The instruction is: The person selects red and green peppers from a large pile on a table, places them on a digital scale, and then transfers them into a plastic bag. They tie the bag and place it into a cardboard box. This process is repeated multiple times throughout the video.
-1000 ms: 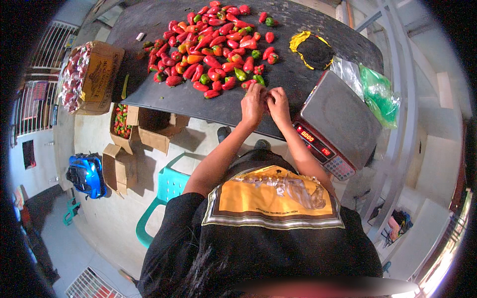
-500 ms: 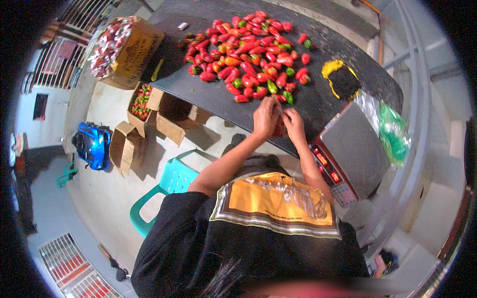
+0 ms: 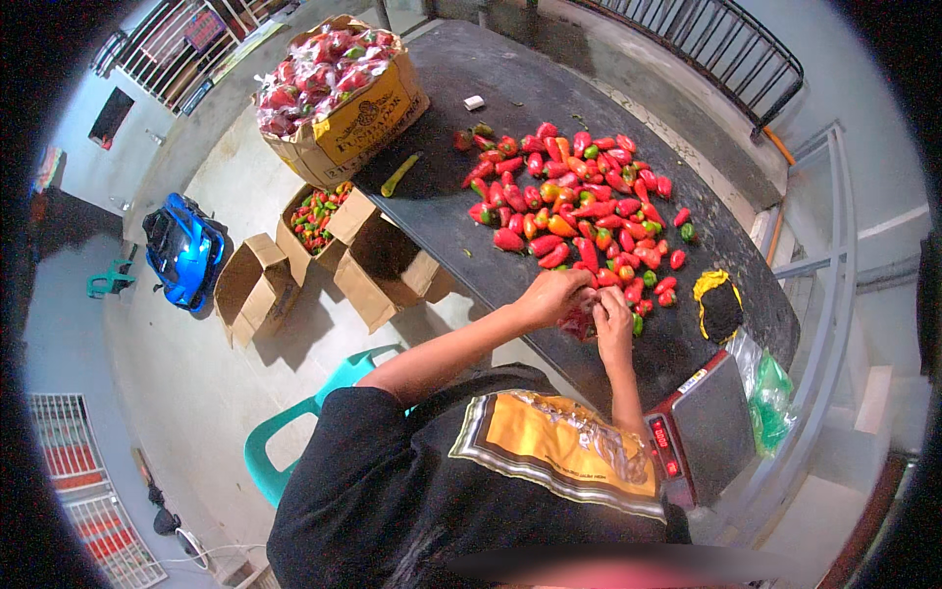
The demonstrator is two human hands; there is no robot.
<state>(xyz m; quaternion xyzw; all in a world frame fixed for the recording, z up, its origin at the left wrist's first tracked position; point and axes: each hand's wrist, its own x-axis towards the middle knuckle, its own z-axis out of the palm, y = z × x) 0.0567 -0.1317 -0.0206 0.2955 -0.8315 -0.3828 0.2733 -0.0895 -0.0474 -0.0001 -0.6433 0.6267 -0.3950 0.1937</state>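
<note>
A pile of red, orange and green peppers [image 3: 579, 201] covers the middle of the dark table [image 3: 446, 211]. At the pile's near edge, my left hand [image 3: 557, 296] pinches the top of a clear plastic bag of red peppers [image 3: 579, 322]. My right hand [image 3: 614, 316] is close beside it, its fingers also closed on the bag's gathered top. The bag hangs at the table's near edge, partly covered by my hands. To the right of my right forearm stands a digital scale [image 3: 708, 424] with a lit red display and a bare grey plate.
A carton [image 3: 368, 128] heaped with bagged peppers stands at the table's left end. Below it on the floor are open cartons [image 3: 257, 285], one holding peppers [image 3: 319, 211]. A teal chair [image 3: 270, 442] is at my left. Green plastic bags [image 3: 772, 407] lie beyond the scale, near a yellow-and-black cloth-like item [image 3: 719, 306].
The view has swung left, so the table and scale appear further right and the filled carton shows more fully. Both hands stay together at the bag, which is now more visible.
</note>
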